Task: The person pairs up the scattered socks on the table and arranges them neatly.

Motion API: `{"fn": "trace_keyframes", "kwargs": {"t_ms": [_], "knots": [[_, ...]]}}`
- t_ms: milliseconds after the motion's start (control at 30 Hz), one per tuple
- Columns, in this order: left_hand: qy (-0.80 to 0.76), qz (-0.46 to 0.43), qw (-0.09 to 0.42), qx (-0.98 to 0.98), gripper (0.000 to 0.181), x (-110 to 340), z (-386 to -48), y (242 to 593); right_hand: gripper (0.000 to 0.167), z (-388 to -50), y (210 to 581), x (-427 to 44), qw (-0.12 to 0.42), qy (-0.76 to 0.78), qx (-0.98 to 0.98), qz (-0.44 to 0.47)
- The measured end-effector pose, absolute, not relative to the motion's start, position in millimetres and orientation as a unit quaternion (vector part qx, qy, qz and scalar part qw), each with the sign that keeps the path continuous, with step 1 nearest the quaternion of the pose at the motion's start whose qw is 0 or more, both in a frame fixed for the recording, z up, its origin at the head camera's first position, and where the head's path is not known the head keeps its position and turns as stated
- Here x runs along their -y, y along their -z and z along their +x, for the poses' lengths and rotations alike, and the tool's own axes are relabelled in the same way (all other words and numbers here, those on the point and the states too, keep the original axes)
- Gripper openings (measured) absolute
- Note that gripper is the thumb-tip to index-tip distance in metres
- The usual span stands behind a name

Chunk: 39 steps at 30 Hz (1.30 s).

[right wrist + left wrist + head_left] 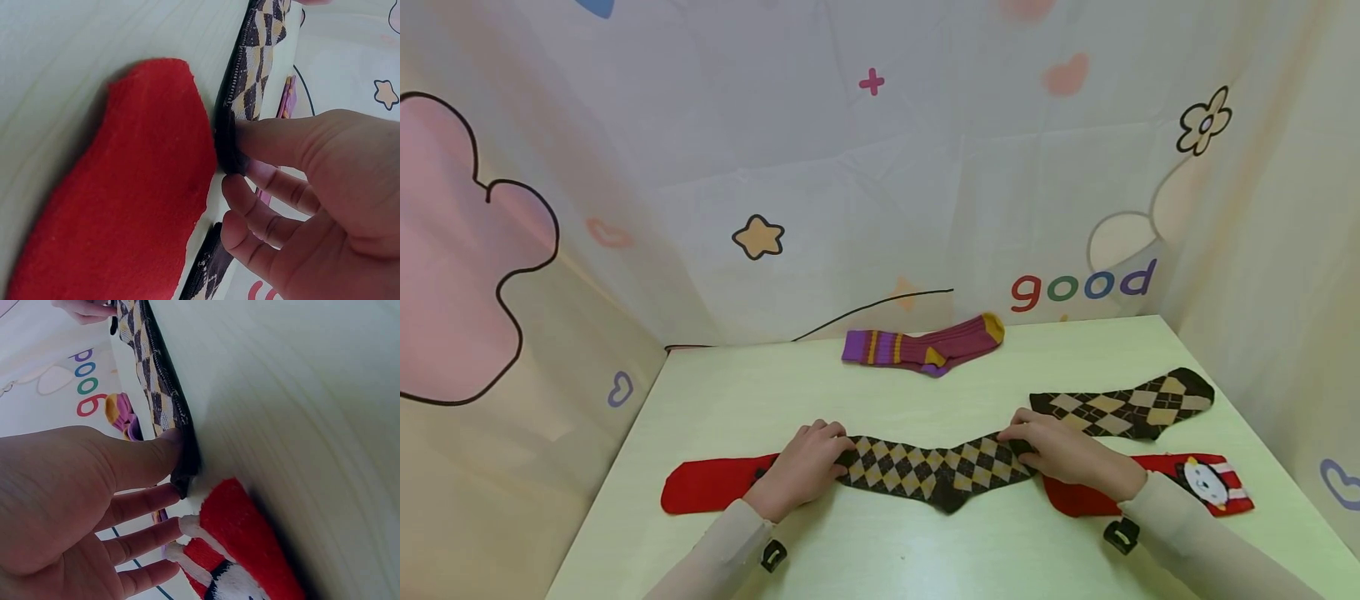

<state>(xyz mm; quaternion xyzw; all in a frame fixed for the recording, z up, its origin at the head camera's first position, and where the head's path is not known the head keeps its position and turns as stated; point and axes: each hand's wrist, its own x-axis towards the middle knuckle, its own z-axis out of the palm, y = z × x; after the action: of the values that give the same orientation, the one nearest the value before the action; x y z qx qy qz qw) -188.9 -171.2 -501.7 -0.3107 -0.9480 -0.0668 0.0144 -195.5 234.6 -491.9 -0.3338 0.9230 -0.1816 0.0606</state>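
An argyle sock (910, 471) in black, tan and yellow lies across the middle of the table between both hands. My left hand (805, 467) pinches its left end; the left wrist view shows the thumb and index finger of that hand (94, 500) on the dark edge of the sock (156, 375). At the other end, my right hand (1067, 450) pinches the black tip, with thumb and fingers (281, 137) on it in the right wrist view. Part of each end is hidden under the fingers.
Red socks lie beside each hand, one at left (707, 485) and one with a white animal face at right (1206, 483). A second argyle sock (1120, 408) sits behind the right hand. Toward the back edge is a purple and maroon sock (917, 350). A printed curtain (850, 183) hangs behind.
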Motion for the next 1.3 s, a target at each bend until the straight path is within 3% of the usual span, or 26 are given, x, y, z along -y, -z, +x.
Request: {"fn": "trace_keyframes", "kwargs": {"t_ms": [667, 1300], "knots": [[0.073, -0.305, 0.006, 0.95, 0.019, 170.8, -190.7, 499.1, 0.032, -198.3, 488.9, -236.3, 0.053, 0.174, -0.919, -0.349], [0.099, -0.318, 0.063, 0.941, 0.02, 166.4, -192.0, 493.7, 0.027, -200.3, 479.4, -239.8, 0.017, 0.159, -0.918, -0.363]]}}
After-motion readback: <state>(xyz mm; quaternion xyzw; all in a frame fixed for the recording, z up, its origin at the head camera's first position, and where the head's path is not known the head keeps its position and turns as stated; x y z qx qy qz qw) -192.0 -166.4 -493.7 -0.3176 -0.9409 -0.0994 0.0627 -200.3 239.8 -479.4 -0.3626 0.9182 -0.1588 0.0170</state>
